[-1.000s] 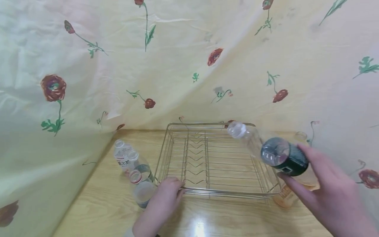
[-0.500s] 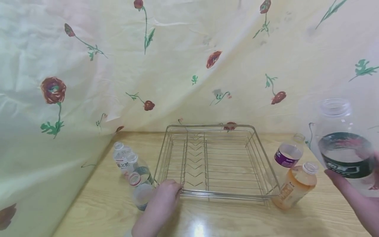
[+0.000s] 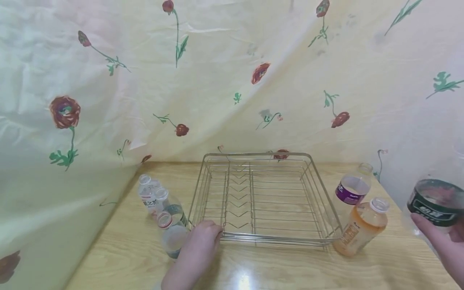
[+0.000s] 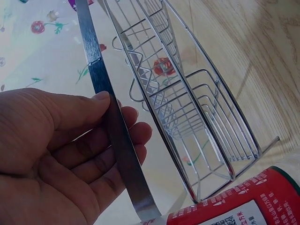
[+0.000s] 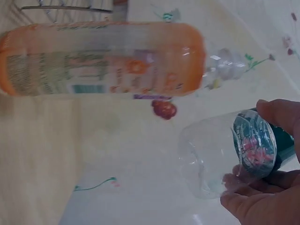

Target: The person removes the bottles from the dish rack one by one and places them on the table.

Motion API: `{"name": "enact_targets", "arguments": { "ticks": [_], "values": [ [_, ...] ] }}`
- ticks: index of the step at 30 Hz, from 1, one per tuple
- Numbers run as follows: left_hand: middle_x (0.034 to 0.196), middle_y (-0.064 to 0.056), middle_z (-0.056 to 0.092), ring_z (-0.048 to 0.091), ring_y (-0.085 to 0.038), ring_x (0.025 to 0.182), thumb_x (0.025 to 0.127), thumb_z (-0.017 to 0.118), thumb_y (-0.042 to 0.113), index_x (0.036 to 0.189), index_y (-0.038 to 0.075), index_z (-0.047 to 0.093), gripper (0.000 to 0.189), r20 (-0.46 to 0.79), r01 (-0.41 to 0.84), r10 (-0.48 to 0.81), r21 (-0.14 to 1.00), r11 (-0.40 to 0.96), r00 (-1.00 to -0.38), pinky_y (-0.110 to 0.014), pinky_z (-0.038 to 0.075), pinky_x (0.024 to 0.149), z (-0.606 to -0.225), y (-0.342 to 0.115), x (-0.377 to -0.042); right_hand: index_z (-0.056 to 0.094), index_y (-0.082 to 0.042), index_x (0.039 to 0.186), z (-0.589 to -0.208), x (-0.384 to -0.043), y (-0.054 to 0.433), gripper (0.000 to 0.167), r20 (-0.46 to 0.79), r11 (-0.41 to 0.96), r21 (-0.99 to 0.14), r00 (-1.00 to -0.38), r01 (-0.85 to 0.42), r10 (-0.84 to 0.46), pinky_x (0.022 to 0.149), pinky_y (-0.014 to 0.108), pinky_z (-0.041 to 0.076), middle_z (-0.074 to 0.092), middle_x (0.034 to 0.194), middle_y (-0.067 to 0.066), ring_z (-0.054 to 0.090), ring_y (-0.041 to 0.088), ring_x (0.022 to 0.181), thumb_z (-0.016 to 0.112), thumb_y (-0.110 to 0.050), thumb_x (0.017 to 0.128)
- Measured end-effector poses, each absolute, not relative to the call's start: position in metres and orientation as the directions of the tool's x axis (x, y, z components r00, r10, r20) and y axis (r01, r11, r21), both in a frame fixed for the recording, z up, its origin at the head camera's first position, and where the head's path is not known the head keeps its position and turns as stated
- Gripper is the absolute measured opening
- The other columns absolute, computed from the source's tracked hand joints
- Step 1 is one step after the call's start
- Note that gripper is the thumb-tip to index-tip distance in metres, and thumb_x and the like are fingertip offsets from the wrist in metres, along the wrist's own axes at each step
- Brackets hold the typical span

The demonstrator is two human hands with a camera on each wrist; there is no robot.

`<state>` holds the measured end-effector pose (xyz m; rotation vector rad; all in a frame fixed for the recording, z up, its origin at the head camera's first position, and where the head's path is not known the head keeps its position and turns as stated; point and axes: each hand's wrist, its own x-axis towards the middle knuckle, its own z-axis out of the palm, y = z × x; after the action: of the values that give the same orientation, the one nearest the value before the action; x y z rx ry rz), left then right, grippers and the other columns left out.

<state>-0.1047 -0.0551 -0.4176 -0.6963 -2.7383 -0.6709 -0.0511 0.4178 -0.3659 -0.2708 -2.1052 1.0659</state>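
Note:
My left hand (image 3: 203,241) grips the front rim of a wire dish rack (image 3: 275,239). In the left wrist view, the thumb and curled fingers pinch the flat metal band (image 4: 123,154). At the right edge of the head view, my right hand (image 3: 444,241) holds a clear plastic bottle with a dark green label (image 3: 436,211). It hangs right of the rack, and the right wrist view shows thumb and fingers round the label, with the bottle's clear bottom end (image 5: 199,164) pointing away from the hand. The bottle's top is faint in the head view.
Right of the rack stand an orange-labelled bottle (image 3: 357,231) and a purple-labelled bottle (image 3: 352,193). Several clear bottles stand to its left, including one with a red-ringed neck (image 3: 173,237). A flower-printed cloth (image 3: 224,80) hangs behind the wooden table (image 3: 119,257).
My right hand has carried the green-labelled bottle from over the rack's right side out to the right, then lower. My left hand keeps its hold on the rim.

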Motion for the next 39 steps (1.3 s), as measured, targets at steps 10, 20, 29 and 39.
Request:
{"name": "enact_targets", "arguments": {
  "ticks": [10,20,29,39],
  "values": [
    [0.073,0.007,0.059,0.058,-0.01,0.068,0.088,0.077,0.004,0.083,0.009,0.075,0.008,0.341,0.51,0.398,0.368,0.777,-0.852,-0.027,0.056,0.059,-0.42,-0.054,-0.105,0.022,-0.012,0.162,-0.42,-0.065,0.457,0.082,0.127,0.52,-0.831,-0.844,0.196,0.521,0.09,0.005,0.042,0.037,0.158,0.018,0.033,0.013,0.142,0.071,-0.024,0.098],
    [0.076,0.005,0.062,0.061,-0.013,0.072,0.09,0.076,0.007,0.085,0.008,0.076,0.005,0.311,0.498,0.399,0.383,0.778,-0.863,-0.029,0.057,0.062,-0.419,-0.051,-0.103,0.028,0.019,0.145,-0.441,-0.071,0.47,0.09,-0.029,0.68,-0.693,-0.953,0.237,0.302,0.058,0.026,0.058,0.048,0.13,0.047,0.071,0.025,0.087,0.072,-0.042,0.096],
    [0.077,0.005,0.063,0.061,-0.013,0.073,0.09,0.076,0.007,0.085,0.009,0.076,0.005,0.331,0.501,0.391,0.381,0.777,-0.859,-0.029,0.058,0.063,-0.42,-0.052,-0.103,0.037,0.014,0.141,-0.447,-0.072,0.47,0.082,-0.048,0.74,-0.647,-0.978,0.183,0.201,0.06,0.024,0.055,0.059,0.121,0.039,0.066,0.016,0.087,0.072,-0.044,0.095],
    [0.077,0.004,0.063,0.062,-0.013,0.072,0.09,0.076,0.009,0.085,0.007,0.075,0.005,0.335,0.503,0.392,0.371,0.781,-0.857,-0.03,0.058,0.063,-0.419,-0.05,-0.102,0.044,0.015,0.137,-0.456,-0.069,0.468,0.07,0.023,0.731,-0.674,-0.987,0.103,0.161,0.063,0.019,0.055,0.061,0.119,0.037,0.055,-0.012,0.081,0.075,-0.032,0.096]
  ]
}}
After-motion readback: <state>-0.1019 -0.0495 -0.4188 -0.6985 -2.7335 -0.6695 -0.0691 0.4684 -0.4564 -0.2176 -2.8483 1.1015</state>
